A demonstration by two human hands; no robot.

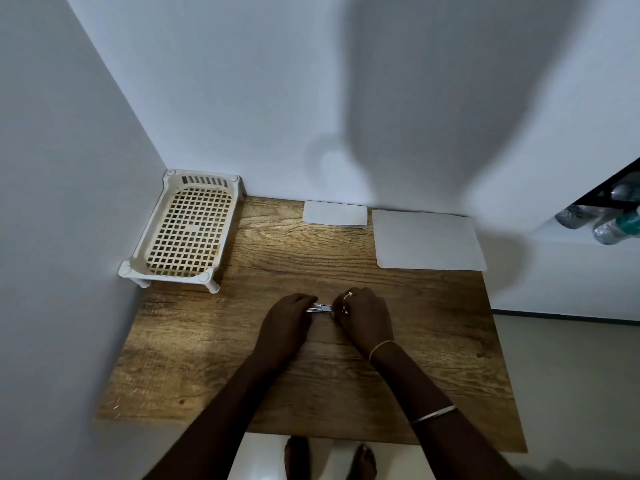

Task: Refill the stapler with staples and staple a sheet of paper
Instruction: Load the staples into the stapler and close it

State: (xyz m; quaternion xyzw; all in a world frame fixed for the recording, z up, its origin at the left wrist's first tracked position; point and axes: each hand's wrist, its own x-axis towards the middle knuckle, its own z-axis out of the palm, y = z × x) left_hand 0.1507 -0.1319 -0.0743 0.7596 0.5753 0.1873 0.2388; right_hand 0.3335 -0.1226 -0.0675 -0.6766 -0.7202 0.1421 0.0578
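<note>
Head view: small metal stapler [320, 308] sits mid-table, low over the wooden table [398, 393] top, held between both hands; can't tell if its base touches the wood. Left hand [287, 320] comes in from the left, fingers curled over the stapler's left end and gripping it. Right hand [363, 318] comes in from the right, fingers curled and pinching the stapler's right end; fingertips of the two hands are nearly meeting over the metal body. Only a short silver strip of the stapler shows between them, so I can't tell whether it is hinged open or whether any staples are in it. Ring [347, 296] on a right-hand finger, thin bangle [381, 348] at the right wrist, a second bangle [433, 414] further up the forearm. Sheet of paper [427, 239] lies flat at the far right of the table, well apart from the hands, its back edge near the wall. Smaller white rectangle [335, 213] lies just left of the sheet, against the wall; flat paper or box, can't tell. White plastic lattice rack [187, 230] stands in the far left corner on short legs, touching both walls. Bottles [602, 220] lie in a recess off the table to the right. Bare feet [329, 459] show on the floor below the near table edge.
</note>
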